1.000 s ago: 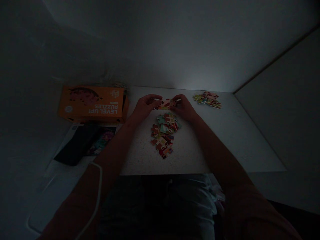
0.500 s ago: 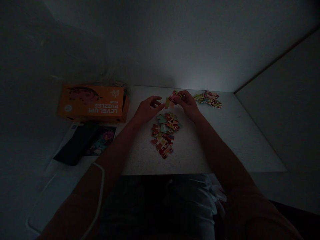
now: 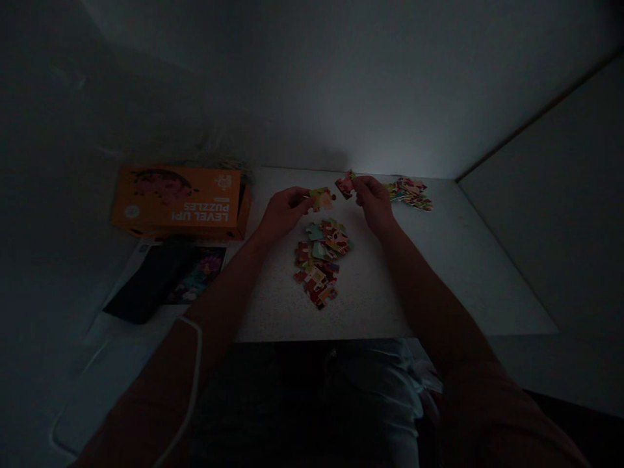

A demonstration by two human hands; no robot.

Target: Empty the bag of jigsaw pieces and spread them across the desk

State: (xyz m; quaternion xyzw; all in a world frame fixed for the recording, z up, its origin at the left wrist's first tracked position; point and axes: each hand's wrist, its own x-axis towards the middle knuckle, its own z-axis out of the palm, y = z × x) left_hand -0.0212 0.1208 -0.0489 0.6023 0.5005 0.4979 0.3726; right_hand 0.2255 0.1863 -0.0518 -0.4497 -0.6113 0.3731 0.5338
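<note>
Early days, by the look of it: nothing assembled into a picture anywhere on the counter (image 3: 370,305). Left hand (image 3: 279,213) pinching one yellowish puzzle piece (image 3: 320,198) between thumb and fingers, raised just above the surface. Right hand (image 3: 374,198) pinching a pinkish puzzle piece (image 3: 345,184) the same way, the two pieces close together but apart, not joined. Directly below them, a loose pile of pieces (image 3: 322,260) lying jumbled and overlapping, unsorted. A second, smaller heap (image 3: 408,193) at the far edge, just beside the right hand, too dim to tell whether any are linked. Most of the sorting and all of the fitting judged as left. Orange puzzle box (image 3: 180,203) to the left, closed, contents hidden. Beside it, nearer, a dark flat object (image 3: 149,281) over a colourful printed sheet (image 3: 199,273).
</note>
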